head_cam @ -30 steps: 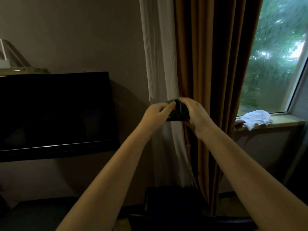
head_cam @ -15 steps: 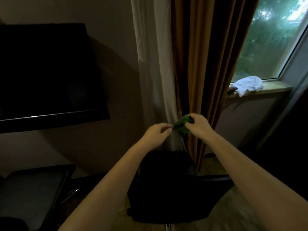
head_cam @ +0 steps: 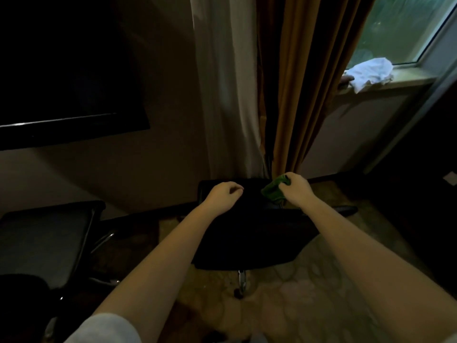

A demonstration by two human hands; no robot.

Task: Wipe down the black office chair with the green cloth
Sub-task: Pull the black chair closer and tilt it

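At the far left a second seat [head_cam: 42, 241] with a flat, matte grey pad and thin shiny metal arms stands beside the wall. Above it hangs a flat black screen [head_cam: 69, 95], glossy along its lower edge. The left hand [head_cam: 223, 194] floats over the back of the black office chair [head_cam: 249, 233], fingers curled loosely inward into a narrow, empty fist; whether it touches the chair cannot be told. The chair is dark and smooth, its broad seat squarish with rounded corners, a bright metal stem showing beneath the front edge. Behind it a pale, sheer curtain [head_cam: 222, 82] falls in soft folds, next to a heavier ochre drape [head_cam: 304, 82] with deep vertical pleats. The right hand [head_cam: 295, 190] is closed around the green cloth [head_cam: 273, 189], a crumpled, soft-looking wad bunched against the top of the chair's back at its right side. The floor [head_cam: 296, 288] below is a mottled, stone-like surface. At the upper right a rumpled white rag [head_cam: 368, 71] lies on the smooth window sill [head_cam: 400, 81]
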